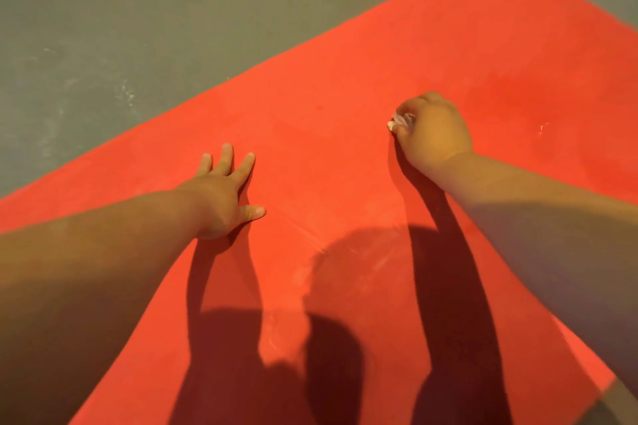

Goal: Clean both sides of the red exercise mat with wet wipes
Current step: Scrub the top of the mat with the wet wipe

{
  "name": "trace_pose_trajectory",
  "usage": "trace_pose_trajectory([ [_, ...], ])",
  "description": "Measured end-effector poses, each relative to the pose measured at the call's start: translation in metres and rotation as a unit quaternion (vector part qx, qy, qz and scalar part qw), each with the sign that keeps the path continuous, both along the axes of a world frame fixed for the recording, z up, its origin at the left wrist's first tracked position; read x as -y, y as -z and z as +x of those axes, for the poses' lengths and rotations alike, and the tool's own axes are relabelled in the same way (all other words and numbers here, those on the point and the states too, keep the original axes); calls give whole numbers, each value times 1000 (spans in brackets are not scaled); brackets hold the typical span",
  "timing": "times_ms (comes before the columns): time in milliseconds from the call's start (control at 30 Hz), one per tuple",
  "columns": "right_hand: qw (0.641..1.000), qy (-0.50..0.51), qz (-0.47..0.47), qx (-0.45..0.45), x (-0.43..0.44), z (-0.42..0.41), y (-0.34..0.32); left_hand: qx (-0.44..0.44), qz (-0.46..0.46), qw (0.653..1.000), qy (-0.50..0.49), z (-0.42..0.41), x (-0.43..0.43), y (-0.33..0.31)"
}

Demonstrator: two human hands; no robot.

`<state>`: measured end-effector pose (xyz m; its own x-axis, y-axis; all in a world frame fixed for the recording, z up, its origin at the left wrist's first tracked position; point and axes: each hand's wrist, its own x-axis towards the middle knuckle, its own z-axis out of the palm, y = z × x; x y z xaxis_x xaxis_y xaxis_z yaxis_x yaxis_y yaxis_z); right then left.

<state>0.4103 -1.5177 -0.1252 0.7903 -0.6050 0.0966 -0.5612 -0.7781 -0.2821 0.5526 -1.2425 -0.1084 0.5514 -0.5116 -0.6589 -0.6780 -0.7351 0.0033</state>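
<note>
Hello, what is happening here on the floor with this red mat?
A person is cleaning a red exercise mat that lies spread out on a grey floor. The right hand grips a crumpled wet wipe and holds it down on the mat. The left hand rests flat on the mat with its fingers spread, apparently to brace. Faint pale streaks show on the mat nearer the person.

one red exercise mat (345,79) is lying flat | one wet wipe (402,121) is showing | two hands are showing: left hand (224,193), right hand (435,134)
</note>
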Motion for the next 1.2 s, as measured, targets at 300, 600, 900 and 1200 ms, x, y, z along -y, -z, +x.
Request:
trace_pose_trajectory([
  [300, 989, -103, 104, 24, -91, -6, 7, -4, -22, 1000, -16, 3, -1, 1],
  [600, 985, 130, 100, 47, 14, -9, 2, 0, -37, 999, -21, 2, -2, 1],
  [900, 969, -200, 136, 56, -132, -30, 15, -1, -37, 999, -22, 4, -2, 0],
  [1200, 992, 80, 86, 46, -27, -53, 8, 6, -50, 998, -33, 4, -4, 3],
])
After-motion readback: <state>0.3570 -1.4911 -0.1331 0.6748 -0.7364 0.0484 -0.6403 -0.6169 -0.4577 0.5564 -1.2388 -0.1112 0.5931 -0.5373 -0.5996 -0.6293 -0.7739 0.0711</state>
